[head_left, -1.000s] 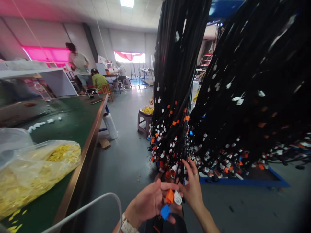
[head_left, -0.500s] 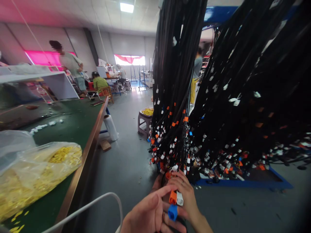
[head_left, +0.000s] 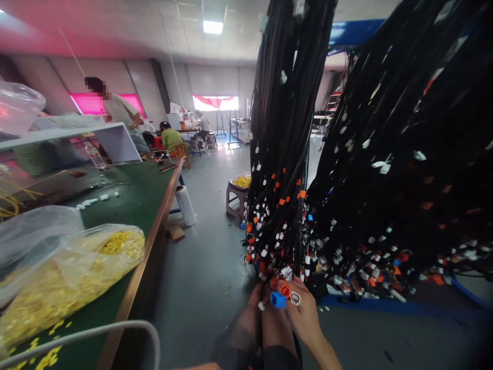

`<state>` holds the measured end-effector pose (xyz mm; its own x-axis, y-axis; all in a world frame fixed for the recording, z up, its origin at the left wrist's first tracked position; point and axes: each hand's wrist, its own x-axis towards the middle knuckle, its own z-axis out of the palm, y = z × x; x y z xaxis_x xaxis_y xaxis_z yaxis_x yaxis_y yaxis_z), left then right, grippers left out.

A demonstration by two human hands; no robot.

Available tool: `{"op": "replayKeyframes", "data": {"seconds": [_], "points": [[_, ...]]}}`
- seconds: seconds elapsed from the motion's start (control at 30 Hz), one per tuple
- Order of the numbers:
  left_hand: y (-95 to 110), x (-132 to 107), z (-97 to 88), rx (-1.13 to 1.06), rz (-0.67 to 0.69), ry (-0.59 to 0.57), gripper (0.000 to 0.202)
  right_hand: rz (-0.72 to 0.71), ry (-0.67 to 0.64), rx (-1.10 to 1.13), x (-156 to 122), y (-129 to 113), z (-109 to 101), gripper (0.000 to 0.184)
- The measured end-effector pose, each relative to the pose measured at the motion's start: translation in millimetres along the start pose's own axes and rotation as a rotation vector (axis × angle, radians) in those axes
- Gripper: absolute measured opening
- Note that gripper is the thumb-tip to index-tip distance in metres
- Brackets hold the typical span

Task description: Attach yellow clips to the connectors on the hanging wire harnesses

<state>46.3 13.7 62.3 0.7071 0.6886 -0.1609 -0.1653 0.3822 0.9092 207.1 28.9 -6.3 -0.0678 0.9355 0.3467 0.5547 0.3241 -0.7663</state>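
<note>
Two thick bundles of black cable harnesses hang in front of me, one in the middle point(head_left: 287, 154) and one at the right point(head_left: 404, 154), their lower ends full of white, orange and blue connectors. My right hand point(head_left: 304, 316) is closed round a small cluster at the bottom of the middle bundle: a blue connector point(head_left: 278, 300), an orange one point(head_left: 285, 291) and a white one point(head_left: 295, 298). My left hand point(head_left: 246, 326) sits just left of them, dark and smeared, its fingertips near the cables. Whether it grips anything is unclear.
A long green table point(head_left: 134, 200) runs along the left with a clear bag of yellow parts point(head_left: 69, 272) and a white tube rail point(head_left: 77, 336). A stool with yellow parts point(head_left: 239, 187) and a film roll point(head_left: 187, 205) stand on the floor. People work at the back point(head_left: 171, 137).
Both hands have moved up and away from me to the foot of the middle bundle, carrying the connectors. The left hand now looks blurred. The view has shifted slightly left.
</note>
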Motion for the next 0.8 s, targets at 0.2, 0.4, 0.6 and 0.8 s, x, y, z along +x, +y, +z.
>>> {"op": "replayKeyframes", "data": {"seconds": [0.2, 0.4, 0.6, 0.8], "points": [[6, -9, -3.2, 0.291, 0.067, 0.113, 0.053, 0.133, 0.109, 0.174, -1, 28, 10, 0.023], [26, -122, -39.1, 0.680, 0.110, 0.317, 0.051, 0.199, 0.153, 0.227, -5, 34, 7, 0.025], [55, -134, -58.1, 1.105, 0.014, 0.684, 0.054, 0.204, 0.199, 0.214, -9, 34, 3, 0.026], [32, -126, -26.5, 0.360, 0.114, 0.385, 0.041, 0.166, 0.214, 0.218, -9, 31, 1, 0.027]]}}
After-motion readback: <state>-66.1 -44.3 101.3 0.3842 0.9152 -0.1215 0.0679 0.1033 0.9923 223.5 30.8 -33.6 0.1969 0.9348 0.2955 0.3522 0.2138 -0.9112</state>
